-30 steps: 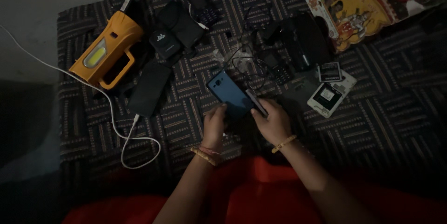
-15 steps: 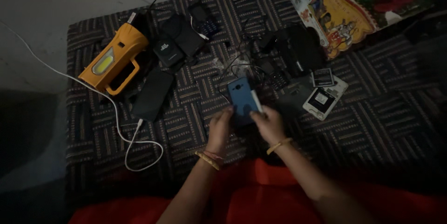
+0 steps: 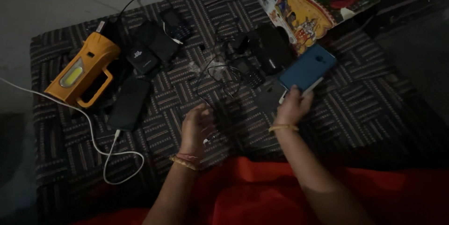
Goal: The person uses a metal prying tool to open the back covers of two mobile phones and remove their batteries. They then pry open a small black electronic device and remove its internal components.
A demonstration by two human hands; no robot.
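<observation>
My right hand (image 3: pixel 292 107) grips a blue phone (image 3: pixel 307 71) by its lower edge and holds it out to the right over the patterned mat (image 3: pixel 177 94). My left hand (image 3: pixel 197 125) hovers low over the mat with its fingers loosely curled and nothing in it. It is nearest to a tangle of thin black wires (image 3: pixel 220 73) and a small dark keypad phone (image 3: pixel 250 76). Both wrists wear bangles.
An orange hand torch (image 3: pixel 82 70) lies at the mat's left with a white cable (image 3: pixel 100 148) running past it to a dark slab phone (image 3: pixel 128 103). Black pouches and chargers (image 3: pixel 149 49) sit at the back. A colourful picture book (image 3: pixel 313 0) lies at top right. Red cloth (image 3: pixel 262 192) covers my lap.
My right hand has carried the blue phone from the mat's middle out to the right. My left hand has let go of it and stayed near the middle.
</observation>
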